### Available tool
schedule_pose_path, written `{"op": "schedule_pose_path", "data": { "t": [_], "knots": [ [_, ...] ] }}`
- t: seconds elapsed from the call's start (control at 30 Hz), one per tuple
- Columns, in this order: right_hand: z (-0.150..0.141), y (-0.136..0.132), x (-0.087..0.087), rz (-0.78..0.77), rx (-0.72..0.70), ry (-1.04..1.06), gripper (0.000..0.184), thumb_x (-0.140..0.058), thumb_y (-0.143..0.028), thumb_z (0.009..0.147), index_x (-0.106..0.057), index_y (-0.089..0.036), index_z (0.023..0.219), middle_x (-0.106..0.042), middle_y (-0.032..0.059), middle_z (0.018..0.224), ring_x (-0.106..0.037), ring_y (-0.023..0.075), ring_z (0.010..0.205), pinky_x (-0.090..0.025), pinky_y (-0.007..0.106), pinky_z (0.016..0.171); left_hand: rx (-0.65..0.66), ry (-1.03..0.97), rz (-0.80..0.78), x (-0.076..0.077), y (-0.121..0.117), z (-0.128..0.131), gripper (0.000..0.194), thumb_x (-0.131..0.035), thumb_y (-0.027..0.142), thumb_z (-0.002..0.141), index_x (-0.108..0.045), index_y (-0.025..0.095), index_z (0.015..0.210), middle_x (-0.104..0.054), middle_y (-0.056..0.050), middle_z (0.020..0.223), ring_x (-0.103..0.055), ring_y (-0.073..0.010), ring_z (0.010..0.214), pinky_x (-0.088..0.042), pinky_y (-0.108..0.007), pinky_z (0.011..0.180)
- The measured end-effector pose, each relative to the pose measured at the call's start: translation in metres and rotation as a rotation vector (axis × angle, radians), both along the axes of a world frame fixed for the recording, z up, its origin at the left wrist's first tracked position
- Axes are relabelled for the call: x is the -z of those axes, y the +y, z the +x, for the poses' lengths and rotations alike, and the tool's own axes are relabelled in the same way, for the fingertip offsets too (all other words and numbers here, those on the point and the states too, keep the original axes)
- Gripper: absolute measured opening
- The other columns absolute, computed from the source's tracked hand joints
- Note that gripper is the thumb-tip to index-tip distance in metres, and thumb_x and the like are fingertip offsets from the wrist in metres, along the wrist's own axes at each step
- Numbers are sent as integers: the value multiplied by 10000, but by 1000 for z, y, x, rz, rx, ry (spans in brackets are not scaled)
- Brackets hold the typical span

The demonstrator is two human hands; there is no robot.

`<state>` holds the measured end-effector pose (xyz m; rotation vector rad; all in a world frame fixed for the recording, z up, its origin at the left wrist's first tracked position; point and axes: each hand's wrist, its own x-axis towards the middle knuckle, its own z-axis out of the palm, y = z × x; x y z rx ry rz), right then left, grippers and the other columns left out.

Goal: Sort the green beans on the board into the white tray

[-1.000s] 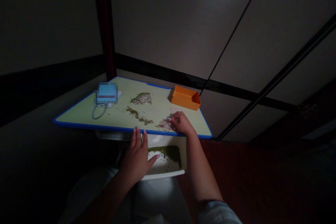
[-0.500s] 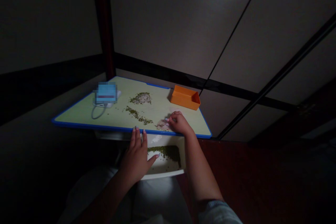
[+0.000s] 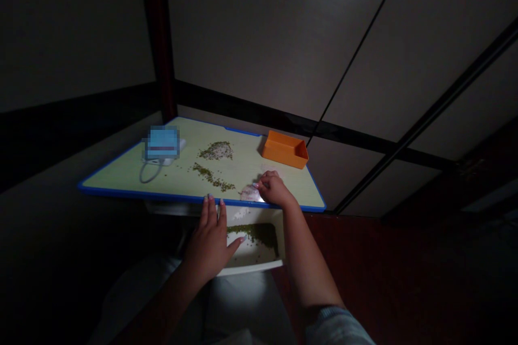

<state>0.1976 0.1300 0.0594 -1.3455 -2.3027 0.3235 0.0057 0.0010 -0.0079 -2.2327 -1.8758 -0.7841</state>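
Closest in, a pale sleeve (image 3: 335, 326) is showing low on the right, and light-clothed legs (image 3: 243, 302) are lying in shadow beneath the work. Just above them a white container (image 3: 253, 269) is sitting below the table's near edge, with green grains (image 3: 265, 234) banking up along its far side and right corner, a few strays dotting its pale floor.

Over to the left hand (image 3: 210, 240): it's lying flat and loose, gripping nothing, fingertips resting on the blue edge (image 3: 141, 194) of the tabletop (image 3: 121, 175), while the thumb is hanging over the container.

Now the right hand (image 3: 275, 187)! It's working low over the table's near right part, fingers curling inward; whether they're pinching anything, I can't tell from here. Right beside those fingertips a pale, shiny patch (image 3: 251, 193) is catching the light, a few dark specks lining its left side; what it's made of isn't showing clearly.

Moving farther, a loose trail of grains (image 3: 210, 177) is slanting across the table, left of the right hand and well apart from it. Beyond that, a mound (image 3: 216, 151) is spreading out, whitish in the middle, green around its rim. Out left, a blurred blue-and-white device (image 3: 162, 143) is standing with a grey cable (image 3: 150, 181) looping in front. Far right, an orange box (image 3: 285, 157) is sitting open-topped near the back, and panelled walls (image 3: 263, 38) are rising behind everything.
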Motion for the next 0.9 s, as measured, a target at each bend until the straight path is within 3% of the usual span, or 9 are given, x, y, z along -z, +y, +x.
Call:
{"op": "schedule_pose_path", "data": {
  "t": [0.53, 0.77, 0.9],
  "knots": [
    [4, -2, 1, 6, -40, -18, 194, -530, -270, 885, -620, -186, 735, -565, 60, 913, -430, 195, 940, -335, 342, 845, 18, 3, 2, 0, 0, -1, 935, -553, 579, 710, -332, -46, 1369, -170, -328, 1501, -97, -408, 1419, -304, -494, 1081],
    [14, 2, 0, 72, 199, 15, 213, -519, -267, 884, -627, -177, 724, -570, 75, 898, -408, 205, 929, -327, 346, 830, 39, -17, 37, 8, 2, -6, 931, -531, 582, 728, -291, -20, 1396, -164, -312, 1511, -71, -396, 1425, -313, -516, 1074],
    [15, 0, 1, 61, 144, 43, 206, -535, -270, 878, -642, -184, 724, -578, 61, 873, -425, 194, 921, -329, 335, 835, 57, -33, 74, 15, 5, -10, 913, -529, 557, 742, -265, -12, 1406, -181, -303, 1512, -68, -387, 1429, -312, -528, 1076]
  ]
}}
